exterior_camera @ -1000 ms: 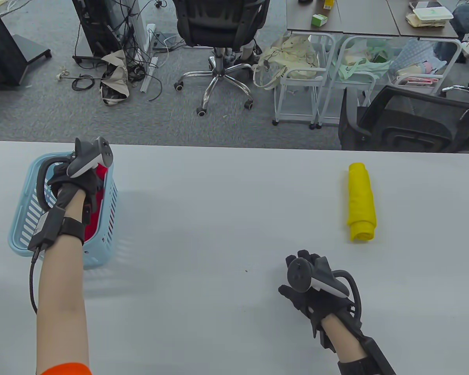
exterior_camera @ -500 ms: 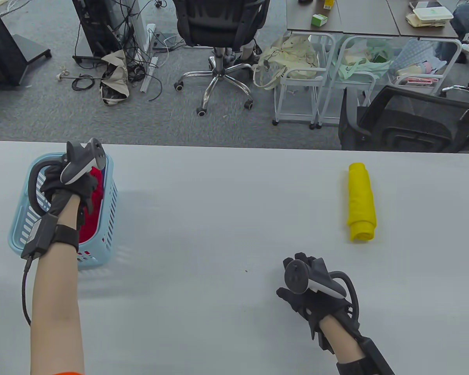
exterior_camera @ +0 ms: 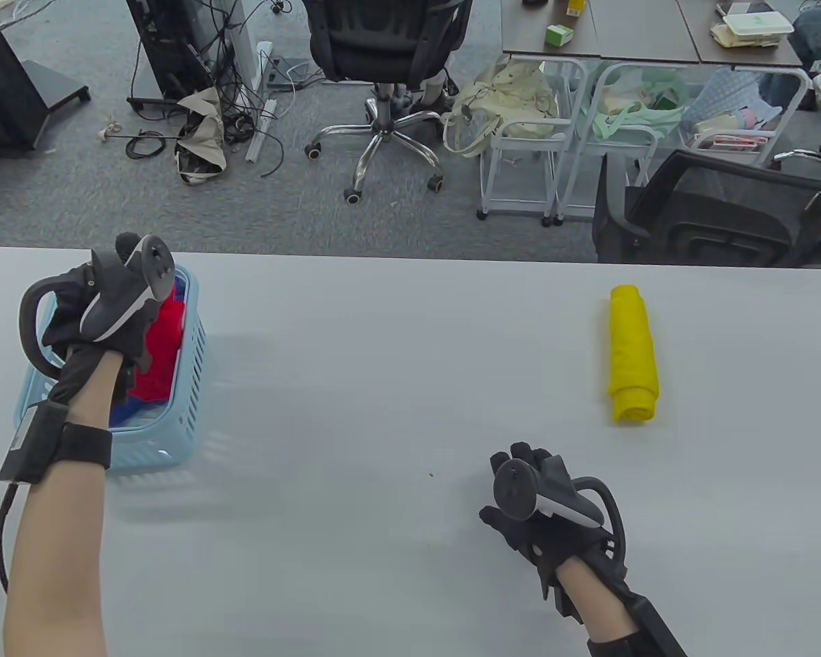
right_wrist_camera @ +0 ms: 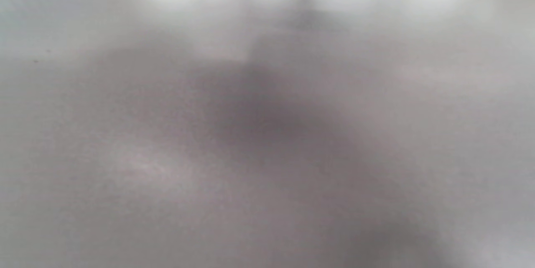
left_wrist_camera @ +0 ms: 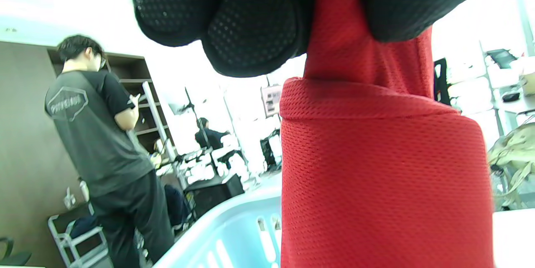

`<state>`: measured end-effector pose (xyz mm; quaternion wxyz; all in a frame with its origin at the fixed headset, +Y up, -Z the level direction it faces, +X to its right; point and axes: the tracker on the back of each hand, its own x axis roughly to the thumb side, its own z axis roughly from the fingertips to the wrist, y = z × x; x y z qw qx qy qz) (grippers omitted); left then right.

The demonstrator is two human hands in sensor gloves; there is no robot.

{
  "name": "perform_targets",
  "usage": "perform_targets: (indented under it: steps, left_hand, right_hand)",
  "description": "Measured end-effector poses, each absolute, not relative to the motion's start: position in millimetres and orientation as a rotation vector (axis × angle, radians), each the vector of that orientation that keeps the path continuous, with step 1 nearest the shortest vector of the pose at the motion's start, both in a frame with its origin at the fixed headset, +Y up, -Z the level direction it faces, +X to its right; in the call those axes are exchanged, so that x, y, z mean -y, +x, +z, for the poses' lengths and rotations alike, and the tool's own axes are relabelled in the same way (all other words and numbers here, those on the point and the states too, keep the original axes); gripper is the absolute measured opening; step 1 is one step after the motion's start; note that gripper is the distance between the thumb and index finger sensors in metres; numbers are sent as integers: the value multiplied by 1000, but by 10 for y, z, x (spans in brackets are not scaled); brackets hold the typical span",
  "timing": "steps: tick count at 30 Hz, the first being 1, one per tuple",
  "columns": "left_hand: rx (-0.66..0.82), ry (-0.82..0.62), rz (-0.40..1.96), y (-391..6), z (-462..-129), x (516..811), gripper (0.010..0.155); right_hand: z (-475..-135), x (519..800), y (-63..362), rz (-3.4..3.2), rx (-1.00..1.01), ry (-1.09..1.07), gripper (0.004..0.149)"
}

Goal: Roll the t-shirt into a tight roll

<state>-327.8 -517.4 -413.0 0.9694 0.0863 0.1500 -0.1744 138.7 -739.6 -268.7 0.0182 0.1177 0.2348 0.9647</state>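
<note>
the left hand (exterior_camera: 102,321) is above the light blue basket (exterior_camera: 178,424) at the table's (exterior_camera: 383,383) far left corner, its fingers (left_wrist_camera: 250,21) pinching the top of a red t-shirt (exterior_camera: 163,349) that hangs down into the basket. a bit of blue cloth (exterior_camera: 126,409) shows inside the basket under the red one. the right hand (exterior_camera: 540,513) rests on the table well to the right of the basket, fingers loosely spread and holding nothing. a yellow roll (exterior_camera: 633,354) lies far right of the basket.
</note>
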Motion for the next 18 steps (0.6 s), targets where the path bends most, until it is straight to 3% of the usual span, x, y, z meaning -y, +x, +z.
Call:
perform_targets:
  steps: [10,18]
  left_hand:
    - [-172,381,-435,-2744,-3710,4665,68]
    - [-20,503,-396,-2310,-3354,4505,68]
  right_hand:
    - [-2642,7419,1278,3003,-740,440,81]
    - [-2664,7398,1355,2998,-726,397,81]
